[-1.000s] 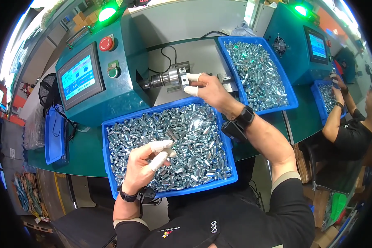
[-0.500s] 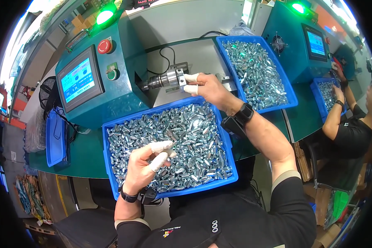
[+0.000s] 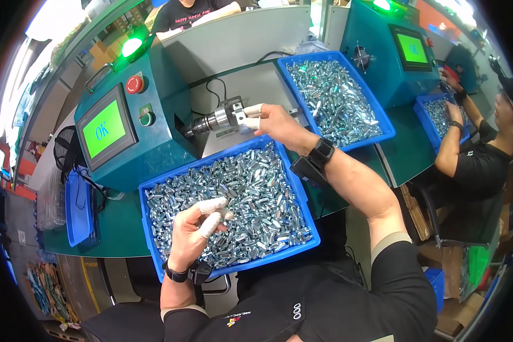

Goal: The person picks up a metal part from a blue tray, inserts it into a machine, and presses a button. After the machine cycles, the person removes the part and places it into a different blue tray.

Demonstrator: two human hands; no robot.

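Two hands work apart: the left hand [image 3: 196, 231] pinches a small metal part [image 3: 227, 215] over the near blue tray [image 3: 148, 228], inside its left rim; the right hand [image 3: 276, 122] grips something unclear at the far chuck [image 3: 219, 119], past the tray's far edge.

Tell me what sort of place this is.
Most likely a factory bench for testing or assembling small parts. Blue bins hold heaps of small metal parts, a teal machine has a screen and a chuck where the right hand works, and another person sits at a like station.
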